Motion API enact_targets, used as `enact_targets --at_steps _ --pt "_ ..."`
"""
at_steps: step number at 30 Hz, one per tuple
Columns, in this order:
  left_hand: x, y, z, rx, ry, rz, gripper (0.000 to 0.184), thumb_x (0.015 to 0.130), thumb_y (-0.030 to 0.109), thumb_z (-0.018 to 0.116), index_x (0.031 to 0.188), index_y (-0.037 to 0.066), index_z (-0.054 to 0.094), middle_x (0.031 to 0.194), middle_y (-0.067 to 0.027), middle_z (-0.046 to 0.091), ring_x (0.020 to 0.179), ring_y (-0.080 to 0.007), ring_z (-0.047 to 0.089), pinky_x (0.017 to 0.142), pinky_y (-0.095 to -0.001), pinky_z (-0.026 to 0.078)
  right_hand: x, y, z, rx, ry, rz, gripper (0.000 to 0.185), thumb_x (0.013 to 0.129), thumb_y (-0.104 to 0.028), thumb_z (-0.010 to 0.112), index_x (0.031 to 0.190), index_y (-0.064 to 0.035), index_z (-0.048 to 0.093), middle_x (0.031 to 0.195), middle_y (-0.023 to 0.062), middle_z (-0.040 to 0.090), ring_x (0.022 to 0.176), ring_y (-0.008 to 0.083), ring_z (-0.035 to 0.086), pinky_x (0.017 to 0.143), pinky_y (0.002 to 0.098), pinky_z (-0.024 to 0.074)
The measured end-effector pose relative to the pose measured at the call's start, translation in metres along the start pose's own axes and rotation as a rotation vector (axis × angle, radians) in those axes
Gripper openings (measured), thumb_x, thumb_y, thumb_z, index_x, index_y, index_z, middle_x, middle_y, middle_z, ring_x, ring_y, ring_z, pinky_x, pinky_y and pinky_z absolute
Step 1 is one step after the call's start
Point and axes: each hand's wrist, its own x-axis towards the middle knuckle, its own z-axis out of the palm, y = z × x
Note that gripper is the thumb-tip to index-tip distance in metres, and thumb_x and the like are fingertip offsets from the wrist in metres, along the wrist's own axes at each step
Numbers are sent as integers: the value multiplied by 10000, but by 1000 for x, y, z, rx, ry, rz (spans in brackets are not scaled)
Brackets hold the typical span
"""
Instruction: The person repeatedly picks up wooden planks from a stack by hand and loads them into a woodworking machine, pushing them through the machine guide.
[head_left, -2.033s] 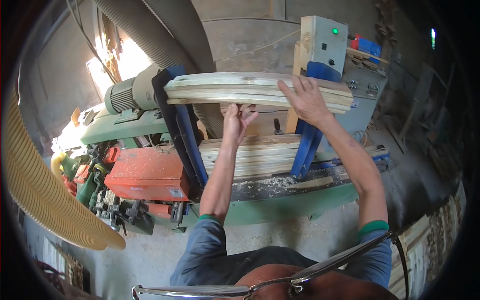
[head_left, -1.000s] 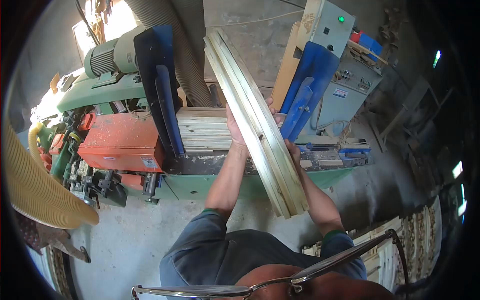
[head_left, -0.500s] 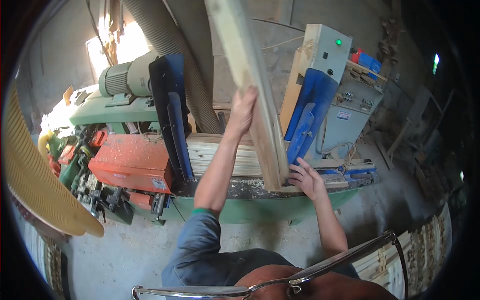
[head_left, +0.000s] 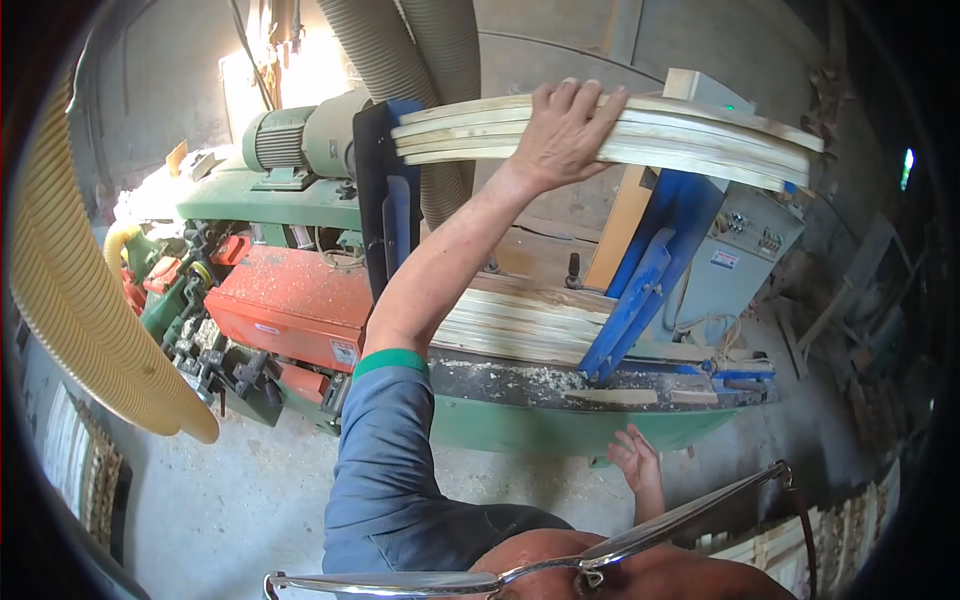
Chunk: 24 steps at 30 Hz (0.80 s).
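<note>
Several pale boards in a bundle point(head_left: 700, 142) lie roughly level across the upper part of the view, in front of the dark blue left upright point(head_left: 388, 190) and the blue right upright point(head_left: 660, 260). My left hand point(head_left: 570, 135) is wrapped over the bundle near its middle, fingers on the top edge. Low on the right, my right hand point(head_left: 637, 462) is raised with its fingers apart and nothing in it. Between the uprights, below the bundle, rests a stack of boards point(head_left: 525, 325).
A green machine point(head_left: 560, 425) with a red cover point(head_left: 290, 305) and a motor point(head_left: 278, 140) spans the view. Yellow hose point(head_left: 90, 290) hangs at left, grey hoses point(head_left: 385, 60) behind. A control cabinet point(head_left: 735, 250) stands right; stacked wood point(head_left: 820, 540) lies lower right.
The bundle has swung from steeply upright to nearly level and moved up and right, with my left hand on it. My right hand has dropped away from the bundle's lower end.
</note>
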Motion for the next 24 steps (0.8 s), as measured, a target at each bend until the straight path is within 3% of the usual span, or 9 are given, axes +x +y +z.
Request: enact_targets --at_steps 2,3,5,11,24 --pt "-18 -13 16 69 -78 28 1002 637 448 883 1471 107 444 1288 -154 478 1179 -348 488 932 -500 411 -16 17 -19 50 102 16 585 1007 -306 606 1493 -49 407 1372 226 552 1080 376 656 906 537 560" --pt "-27 -19 22 -20 -91 27 958 636 361 871 1463 100 463 1279 -158 496 1167 -355 497 927 -496 414 -29 25 -27 69 129 35 588 998 -309 615 1486 -54 412 1371 228 550 1086 386 650 918 545 554" --pt "-44 -30 44 86 -102 41 923 623 229 835 1467 112 480 1269 -148 520 1150 -334 517 928 -496 414 -55 40 -45 133 223 15 590 989 -311 625 1480 -58 417 1370 230 547 1092 397 644 929 552 548" --pt "-76 -32 73 141 -260 123 987 685 354 847 1540 157 395 1373 -112 499 1212 -305 500 1016 -492 367 -96 82 -66 227 303 75 555 964 -292 650 1436 -73 457 1304 206 585 1114 409 628 961 566 525" --pt "-188 15 105 114 -424 -2 906 724 316 800 1537 188 421 1420 -136 469 1257 -350 468 1024 -519 367 -157 156 -104 290 576 202 574 942 -328 707 1414 -100 473 1306 217 560 1095 427 621 939 583 527"
